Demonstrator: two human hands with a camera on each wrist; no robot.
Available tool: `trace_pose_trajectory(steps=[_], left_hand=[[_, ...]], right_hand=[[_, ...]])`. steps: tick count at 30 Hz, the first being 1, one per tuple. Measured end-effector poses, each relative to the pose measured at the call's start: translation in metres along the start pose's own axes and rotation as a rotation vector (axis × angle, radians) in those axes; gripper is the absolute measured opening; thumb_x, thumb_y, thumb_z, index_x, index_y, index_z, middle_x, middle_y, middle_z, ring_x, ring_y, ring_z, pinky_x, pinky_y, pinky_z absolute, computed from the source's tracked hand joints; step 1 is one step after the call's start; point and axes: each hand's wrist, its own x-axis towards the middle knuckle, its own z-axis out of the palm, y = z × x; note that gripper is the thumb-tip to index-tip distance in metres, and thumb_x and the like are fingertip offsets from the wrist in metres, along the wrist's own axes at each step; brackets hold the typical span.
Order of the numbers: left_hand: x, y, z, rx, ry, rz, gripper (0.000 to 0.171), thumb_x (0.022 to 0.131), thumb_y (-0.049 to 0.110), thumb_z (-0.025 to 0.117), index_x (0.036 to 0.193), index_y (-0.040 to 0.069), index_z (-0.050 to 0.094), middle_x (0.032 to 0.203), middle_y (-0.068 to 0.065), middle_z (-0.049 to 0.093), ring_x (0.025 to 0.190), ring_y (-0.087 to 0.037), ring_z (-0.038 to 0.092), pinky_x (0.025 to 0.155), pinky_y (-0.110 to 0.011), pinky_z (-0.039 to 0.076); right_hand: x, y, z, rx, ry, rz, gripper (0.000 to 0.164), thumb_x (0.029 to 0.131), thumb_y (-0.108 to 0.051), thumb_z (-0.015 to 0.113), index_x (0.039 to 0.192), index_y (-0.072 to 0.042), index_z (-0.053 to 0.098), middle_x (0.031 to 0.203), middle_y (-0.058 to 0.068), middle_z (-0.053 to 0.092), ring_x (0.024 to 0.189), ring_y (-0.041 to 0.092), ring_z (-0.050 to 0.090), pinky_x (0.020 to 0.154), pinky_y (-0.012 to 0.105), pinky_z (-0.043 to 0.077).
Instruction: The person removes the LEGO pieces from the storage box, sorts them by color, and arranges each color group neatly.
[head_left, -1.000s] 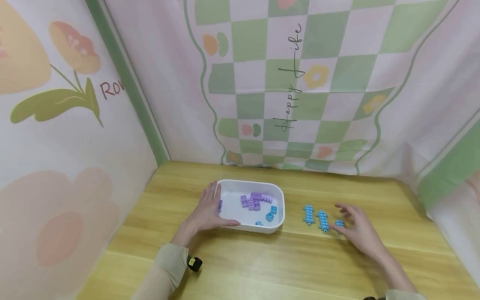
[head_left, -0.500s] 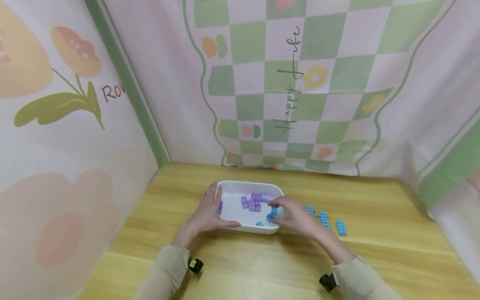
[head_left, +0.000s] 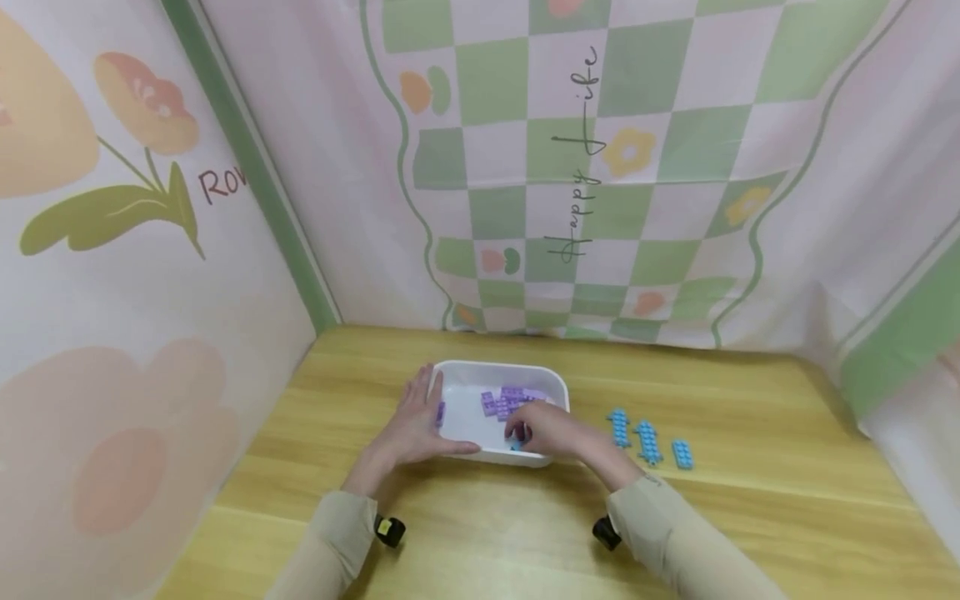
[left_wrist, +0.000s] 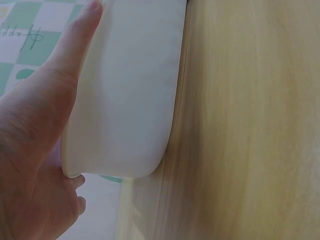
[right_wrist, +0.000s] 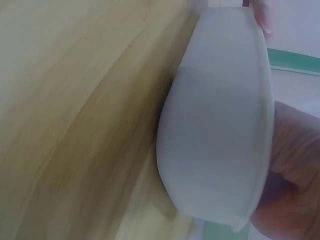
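Observation:
My left hand [head_left: 411, 423] lies along the left end of a white plastic tub [head_left: 461, 375], fingers straight and spread, thumb stretched over the front rim. The left wrist view shows that thumb along the edge of the tub [left_wrist: 130, 90]. My right hand [head_left: 551, 429] dips into the tub's right half over the near rim, its fingers bent down at a small blue toy brick [head_left: 515, 446]. I cannot tell whether they pinch it. Several purple toy bricks [head_left: 501, 406] lie in the tub behind that hand. In the right wrist view, the tub's wall [right_wrist: 215, 115] hides the fingertips.
Right of the tub on the wooden table [head_left: 480, 525] are two long blue brick pieces [head_left: 619, 427] with side nubs, and a shorter blue studded brick [head_left: 682, 454]. A purple brick [head_left: 440, 414] sits by the tub's left wall. A patterned curtain [head_left: 577, 192] hangs behind the table.
My right hand has moved left from beside the short blue brick on the table into the tub, then further toward its front. The short brick now lies uncovered. My left hand stays put.

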Motion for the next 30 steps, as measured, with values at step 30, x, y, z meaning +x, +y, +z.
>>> trace_pose_trajectory(steps=[30], left_hand=[[0.002, 0.001, -0.002, 0.041, -0.01, 0.01, 0.15, 0.078, 0.076, 0.086, 0.174, -0.002, 0.002, 0.184, -0.028, -0.006, 0.174, -0.042, -0.003, 0.142, -0.059, 0.003]], right_hand=[[0.001, 0.008, 0.02, -0.085, 0.281, 0.015, 0.016, 0.105, -0.025, 0.076, 0.106, -0.009, 0.077, 0.094, 0.002, 0.076, 0.083, 0.014, 0.067, 0.078, 0.033, 0.061]])
